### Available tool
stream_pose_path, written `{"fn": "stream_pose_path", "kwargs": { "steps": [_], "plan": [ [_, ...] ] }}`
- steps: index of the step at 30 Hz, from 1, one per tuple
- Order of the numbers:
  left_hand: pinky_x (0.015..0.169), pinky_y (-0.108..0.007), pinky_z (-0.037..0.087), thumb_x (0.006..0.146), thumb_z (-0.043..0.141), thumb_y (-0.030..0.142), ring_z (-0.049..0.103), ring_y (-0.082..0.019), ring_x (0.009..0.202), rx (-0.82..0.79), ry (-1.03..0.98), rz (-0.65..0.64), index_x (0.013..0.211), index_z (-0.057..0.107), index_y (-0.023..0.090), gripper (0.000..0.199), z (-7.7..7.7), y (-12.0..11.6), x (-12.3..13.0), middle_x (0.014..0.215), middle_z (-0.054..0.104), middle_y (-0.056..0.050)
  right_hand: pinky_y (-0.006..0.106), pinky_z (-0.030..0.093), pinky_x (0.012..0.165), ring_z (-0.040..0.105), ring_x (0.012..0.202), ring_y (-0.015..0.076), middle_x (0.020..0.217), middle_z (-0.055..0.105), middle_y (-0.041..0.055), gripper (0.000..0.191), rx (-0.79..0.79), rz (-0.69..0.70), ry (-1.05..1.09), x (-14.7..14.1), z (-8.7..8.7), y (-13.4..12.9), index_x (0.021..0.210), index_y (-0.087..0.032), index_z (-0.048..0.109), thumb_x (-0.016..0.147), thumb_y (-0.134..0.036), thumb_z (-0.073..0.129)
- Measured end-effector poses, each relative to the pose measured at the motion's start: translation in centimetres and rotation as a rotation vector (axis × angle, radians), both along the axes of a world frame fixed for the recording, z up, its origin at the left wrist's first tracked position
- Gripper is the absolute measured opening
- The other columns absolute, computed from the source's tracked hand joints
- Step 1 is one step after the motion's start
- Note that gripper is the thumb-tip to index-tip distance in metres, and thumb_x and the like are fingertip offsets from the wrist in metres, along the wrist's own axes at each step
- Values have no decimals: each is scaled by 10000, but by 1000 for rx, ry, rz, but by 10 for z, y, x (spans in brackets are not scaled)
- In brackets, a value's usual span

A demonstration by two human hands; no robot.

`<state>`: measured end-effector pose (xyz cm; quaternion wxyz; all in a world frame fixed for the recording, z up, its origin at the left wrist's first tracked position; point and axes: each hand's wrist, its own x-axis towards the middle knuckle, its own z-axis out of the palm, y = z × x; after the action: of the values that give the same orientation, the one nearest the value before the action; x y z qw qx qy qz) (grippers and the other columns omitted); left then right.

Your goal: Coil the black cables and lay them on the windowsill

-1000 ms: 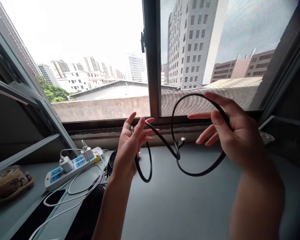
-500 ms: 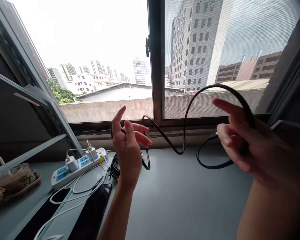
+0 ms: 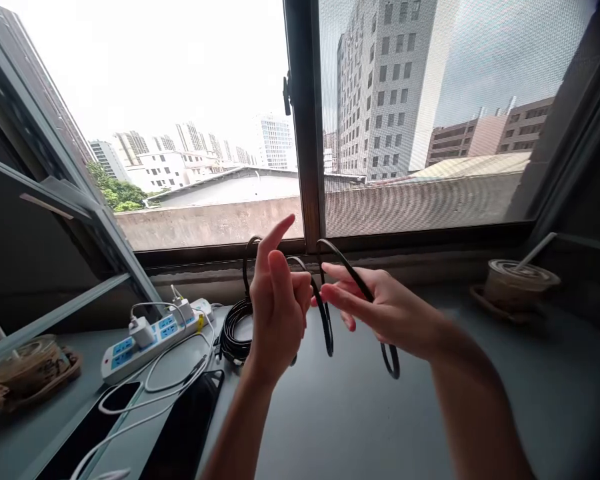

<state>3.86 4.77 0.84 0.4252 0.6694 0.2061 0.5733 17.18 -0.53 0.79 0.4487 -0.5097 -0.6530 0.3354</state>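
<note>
A black cable (image 3: 329, 327) hangs in loose loops between my two hands, above the grey table. My left hand (image 3: 280, 307) has some fingers curled round the cable, with its index finger pointing up. Close on its right, my right hand (image 3: 370, 300) holds another part of the cable, which crosses its fingers and dangles below the palm. The fingertips of the right hand are next to the left fingers; their exact contact is hidden. Behind my left hand, a coiled black cable (image 3: 230, 337) lies on the table.
On the left are a white power strip (image 3: 155, 337) with plugs, white cords, and a dark phone-like slab (image 3: 183, 427). Lidded cups stand at the far left (image 3: 30, 360) and right (image 3: 520, 283). A window frame (image 3: 307, 133) rises behind the table (image 3: 360, 427).
My right hand has moved left, close to my left hand, and the cable between them has gathered into narrower loops. My left hand has shifted slightly right, its fingers more curled.
</note>
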Motion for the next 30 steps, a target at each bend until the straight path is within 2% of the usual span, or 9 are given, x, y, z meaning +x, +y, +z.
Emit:
{"fn": "stream_pose_path", "kwargs": {
  "steps": [3,6,12,16,20,23,25,27,30],
  "plan": [
    [303,-217,206,887,246,603,219,-79,267,-34,-20,-5,1402,268,235,633,0,-4,3,337,271,109,161,320,442,509,612,83,727,583,-7,320,26,142,-36,-9,1,2,888,-159,607,733,-428,686],
    [318,-206,281,890,260,589,275,-90,274,-77,51,15,1386,300,246,604,1,-4,4,332,312,102,158,331,452,468,580,68,691,550,-40,364,67,186,-29,-17,0,2,817,-166,573,588,-348,789],
    [317,-194,339,883,372,534,376,-97,269,18,179,36,1375,310,227,583,3,10,-2,345,435,93,175,325,489,472,616,85,723,581,-21,454,123,13,-106,-20,-6,0,1060,-158,608,628,-248,715],
    [278,-193,292,853,455,516,428,-105,265,-12,286,86,1335,399,213,572,5,20,-8,386,521,55,189,373,558,500,664,93,793,603,0,614,231,-69,-111,-11,-8,4,1305,-148,503,709,-241,616],
    [267,-226,289,873,413,502,463,-138,268,-45,288,56,1350,408,215,557,12,14,-17,417,568,31,208,392,596,514,688,95,865,637,21,592,301,-147,-16,4,-6,8,1344,-160,462,760,-210,544],
    [383,-249,405,839,519,450,511,-130,344,79,225,180,1180,593,251,402,16,6,-23,379,515,58,220,415,649,538,727,102,867,652,19,561,372,-254,31,13,-3,9,1314,-164,488,754,-145,521],
    [530,-280,479,777,622,410,561,-131,440,192,212,290,1132,618,282,377,16,4,-27,440,543,69,230,442,708,563,762,109,854,650,12,544,441,-325,36,15,-1,8,1281,-173,514,741,-103,515],
    [697,-335,505,718,687,389,605,-158,566,307,254,336,1215,545,296,525,14,7,-31,530,574,66,253,459,788,586,823,121,842,645,6,551,511,-384,11,13,1,5,1263,-192,524,730,-57,498],
    [899,-432,448,650,731,429,620,-223,824,497,354,319,1351,360,273,808,8,17,-32,752,615,11,294,470,833,593,880,146,825,643,-5,582,586,-439,-70,7,1,1,1246,-242,531,720,-3,457]
  ]
}}
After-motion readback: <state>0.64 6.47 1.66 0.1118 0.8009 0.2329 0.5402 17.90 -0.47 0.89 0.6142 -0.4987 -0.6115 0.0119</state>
